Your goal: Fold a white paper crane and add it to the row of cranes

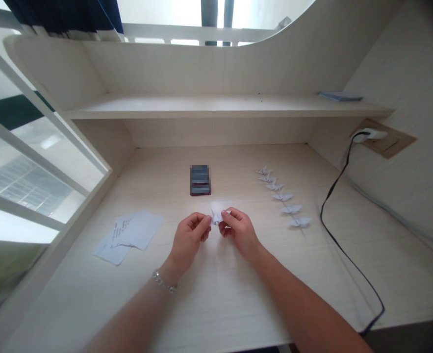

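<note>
Between my two hands is a small white folded paper crane (216, 216), held just above the desk. My left hand (191, 234) pinches its left end between thumb and fingers. On the other side, my right hand (240, 230) grips the right end the same way, and its fingertips hide part of the paper. Several white paper cranes (282, 197) stand in a slanting row on the desk to the right of my hands. Two overlapping sheets of white paper (139, 230), one with printed lines, lie to the left.
A dark phone-like rectangle (200, 180), its face blurred, lies beyond my hands. A black cable (324, 206) runs from the wall socket (389, 139) down the desk's right side. Above the desk's back spans a shelf (201, 105) with a thin bluish item (340, 96) on it.
</note>
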### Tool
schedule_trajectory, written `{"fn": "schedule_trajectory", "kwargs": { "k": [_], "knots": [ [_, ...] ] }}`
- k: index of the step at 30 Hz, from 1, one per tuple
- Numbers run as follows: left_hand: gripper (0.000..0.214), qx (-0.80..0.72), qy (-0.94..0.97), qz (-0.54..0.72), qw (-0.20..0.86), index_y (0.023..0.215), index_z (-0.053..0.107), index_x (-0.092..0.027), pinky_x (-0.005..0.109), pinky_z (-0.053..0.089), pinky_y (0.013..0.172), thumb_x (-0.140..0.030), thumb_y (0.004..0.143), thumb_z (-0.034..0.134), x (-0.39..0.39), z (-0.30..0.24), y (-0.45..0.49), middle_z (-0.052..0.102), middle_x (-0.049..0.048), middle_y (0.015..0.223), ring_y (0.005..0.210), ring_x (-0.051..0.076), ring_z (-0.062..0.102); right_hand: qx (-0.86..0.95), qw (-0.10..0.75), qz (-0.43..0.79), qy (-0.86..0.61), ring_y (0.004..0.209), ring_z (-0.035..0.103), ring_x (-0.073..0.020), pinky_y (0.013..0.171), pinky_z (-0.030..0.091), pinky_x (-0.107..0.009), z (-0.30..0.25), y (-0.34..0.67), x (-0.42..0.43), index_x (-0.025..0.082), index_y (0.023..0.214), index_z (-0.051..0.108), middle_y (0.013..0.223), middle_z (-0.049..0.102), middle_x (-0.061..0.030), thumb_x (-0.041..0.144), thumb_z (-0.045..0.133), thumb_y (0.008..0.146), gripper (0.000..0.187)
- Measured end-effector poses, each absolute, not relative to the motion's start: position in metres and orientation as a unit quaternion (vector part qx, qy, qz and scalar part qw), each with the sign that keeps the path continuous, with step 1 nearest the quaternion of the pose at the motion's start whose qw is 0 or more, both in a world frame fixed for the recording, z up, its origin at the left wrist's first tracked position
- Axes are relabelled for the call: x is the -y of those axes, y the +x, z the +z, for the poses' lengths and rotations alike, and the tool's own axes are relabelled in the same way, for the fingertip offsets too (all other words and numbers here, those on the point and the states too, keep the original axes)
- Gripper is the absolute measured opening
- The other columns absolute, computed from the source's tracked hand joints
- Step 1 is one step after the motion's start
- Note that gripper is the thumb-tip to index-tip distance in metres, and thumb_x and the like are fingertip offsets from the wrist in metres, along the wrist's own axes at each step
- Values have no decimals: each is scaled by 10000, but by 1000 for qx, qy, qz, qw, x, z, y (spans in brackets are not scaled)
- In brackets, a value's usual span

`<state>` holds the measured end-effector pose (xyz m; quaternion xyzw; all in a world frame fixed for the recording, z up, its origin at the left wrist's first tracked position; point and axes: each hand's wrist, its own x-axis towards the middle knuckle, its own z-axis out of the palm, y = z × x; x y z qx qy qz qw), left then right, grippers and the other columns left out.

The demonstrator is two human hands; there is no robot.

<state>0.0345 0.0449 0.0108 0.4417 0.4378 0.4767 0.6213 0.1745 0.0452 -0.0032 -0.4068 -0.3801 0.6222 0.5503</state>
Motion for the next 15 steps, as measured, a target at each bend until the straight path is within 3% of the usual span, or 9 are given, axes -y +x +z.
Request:
{"fn": "schedule_trajectory", "kwargs": {
  "k": [15],
  "knots": [
    [215, -334, 248, 456, 787, 740, 545, -126, 176, 389, 498, -305, 733, 665, -46, 11, 35, 508, -25, 608, 502, 46, 468, 174, 538, 769, -297, 481, 483, -68, 434, 368, -167, -4, 173, -48, 153, 687, 576, 568, 555, 16, 295, 695, 707, 186]
  ]
}}
